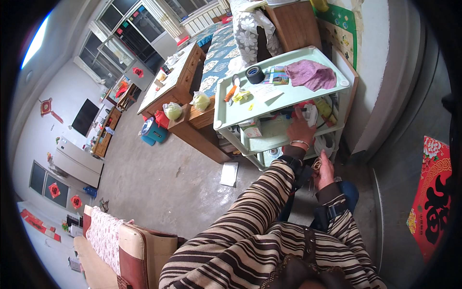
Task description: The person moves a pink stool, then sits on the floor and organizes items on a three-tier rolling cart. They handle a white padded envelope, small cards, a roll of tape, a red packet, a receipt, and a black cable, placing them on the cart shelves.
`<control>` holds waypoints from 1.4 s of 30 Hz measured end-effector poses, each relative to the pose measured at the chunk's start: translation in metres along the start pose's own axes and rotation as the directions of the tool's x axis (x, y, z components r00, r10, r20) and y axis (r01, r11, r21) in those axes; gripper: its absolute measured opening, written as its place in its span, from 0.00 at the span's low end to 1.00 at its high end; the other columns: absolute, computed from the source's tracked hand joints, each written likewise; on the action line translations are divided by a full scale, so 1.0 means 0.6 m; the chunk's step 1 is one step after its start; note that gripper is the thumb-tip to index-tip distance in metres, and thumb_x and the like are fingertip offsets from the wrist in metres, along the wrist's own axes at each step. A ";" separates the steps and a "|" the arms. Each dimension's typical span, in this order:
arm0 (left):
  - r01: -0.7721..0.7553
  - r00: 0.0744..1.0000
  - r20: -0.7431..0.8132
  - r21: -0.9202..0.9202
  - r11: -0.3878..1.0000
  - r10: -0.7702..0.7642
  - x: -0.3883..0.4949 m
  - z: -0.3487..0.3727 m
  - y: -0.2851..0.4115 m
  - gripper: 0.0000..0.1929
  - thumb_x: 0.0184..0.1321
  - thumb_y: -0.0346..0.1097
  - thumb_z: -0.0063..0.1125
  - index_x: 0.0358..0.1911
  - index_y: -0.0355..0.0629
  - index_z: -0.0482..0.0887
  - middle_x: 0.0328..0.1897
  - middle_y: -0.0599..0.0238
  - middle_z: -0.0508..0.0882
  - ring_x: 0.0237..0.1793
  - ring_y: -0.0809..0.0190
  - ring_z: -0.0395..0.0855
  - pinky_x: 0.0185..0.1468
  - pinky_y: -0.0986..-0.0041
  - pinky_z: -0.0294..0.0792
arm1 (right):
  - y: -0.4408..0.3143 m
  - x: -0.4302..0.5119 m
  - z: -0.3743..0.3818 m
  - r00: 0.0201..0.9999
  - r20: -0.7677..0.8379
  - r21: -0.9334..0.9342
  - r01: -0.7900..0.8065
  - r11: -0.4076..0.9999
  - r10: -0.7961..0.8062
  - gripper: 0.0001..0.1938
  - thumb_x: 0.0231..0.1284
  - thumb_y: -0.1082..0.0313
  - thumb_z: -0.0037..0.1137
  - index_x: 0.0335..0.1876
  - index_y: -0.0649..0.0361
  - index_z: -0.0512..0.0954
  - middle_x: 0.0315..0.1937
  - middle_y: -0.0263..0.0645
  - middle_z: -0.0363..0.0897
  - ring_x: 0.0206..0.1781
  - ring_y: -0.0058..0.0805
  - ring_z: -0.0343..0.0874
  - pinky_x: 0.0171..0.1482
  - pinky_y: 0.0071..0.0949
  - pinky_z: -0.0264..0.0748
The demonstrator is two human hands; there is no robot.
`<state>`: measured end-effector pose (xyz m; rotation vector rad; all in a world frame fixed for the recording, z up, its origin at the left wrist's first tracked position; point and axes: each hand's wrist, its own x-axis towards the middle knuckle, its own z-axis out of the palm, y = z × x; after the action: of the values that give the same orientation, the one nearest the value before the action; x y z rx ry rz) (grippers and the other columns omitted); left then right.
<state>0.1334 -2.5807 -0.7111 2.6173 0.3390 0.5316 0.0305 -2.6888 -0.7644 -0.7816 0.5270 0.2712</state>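
A pale green plastic cart (pixel 223 108) with shelves stands before me. My left hand (pixel 301 130), with a bracelet at the wrist, reaches onto its middle shelf among red, black and white items; its fingertips are partly hidden, so I cannot tell whether it grips anything. Lower and to the right, my right hand (pixel 325 171) holds a small coil of thin tan cord (pixel 317 163). On the top shelf lie a roll of black tape (pixel 255 74), a purple cloth (pixel 313 74), a sheet of paper (pixel 266 93) and an orange-handled tool (pixel 230 93). A small carton (pixel 251 128) stands on the middle shelf.
A wooden bench (pixel 198 139) with bagged pale green produce (pixel 172 111) adjoins the cart's left side. A white flat item (pixel 229 174) lies on the floor. The wall (pixel 379 72) rises at the right. A red and cream chair (pixel 144 249) stands lower left.
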 end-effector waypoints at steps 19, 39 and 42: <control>0.628 0.776 0.631 -0.769 0.123 -0.018 0.011 -0.090 -0.105 0.25 0.57 0.46 0.72 0.53 0.44 0.75 0.39 0.60 0.86 0.35 0.59 0.88 0.37 0.70 0.82 | 0.003 0.007 -0.007 0.988 0.157 0.068 0.002 0.998 -0.013 0.23 0.71 0.47 0.53 0.21 0.46 0.61 0.13 0.22 0.58 0.11 0.14 0.55 0.13 0.19 0.48; 0.593 0.805 0.568 -0.780 -0.198 0.173 -0.043 -0.105 -0.191 0.27 0.66 0.56 0.58 0.55 0.39 0.77 0.46 0.54 0.86 0.43 0.58 0.86 0.34 0.77 0.76 | 0.012 0.010 -0.005 0.967 0.252 0.111 -0.055 0.992 0.025 0.25 0.71 0.48 0.53 0.18 0.44 0.59 0.12 0.20 0.53 0.12 0.13 0.53 0.15 0.17 0.46; 0.602 0.798 0.548 -0.752 -0.268 0.253 -0.064 -0.113 -0.193 0.26 0.65 0.58 0.58 0.55 0.43 0.78 0.48 0.59 0.86 0.46 0.55 0.86 0.35 0.75 0.75 | 0.015 0.013 -0.005 0.975 0.221 0.089 -0.022 0.996 0.002 0.24 0.69 0.47 0.56 0.19 0.45 0.60 0.12 0.22 0.56 0.11 0.14 0.54 0.15 0.19 0.46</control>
<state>0.0536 -2.4667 -0.7212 0.7603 0.0174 -0.1973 0.0321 -2.6847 -0.7757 -0.6505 0.3323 0.3385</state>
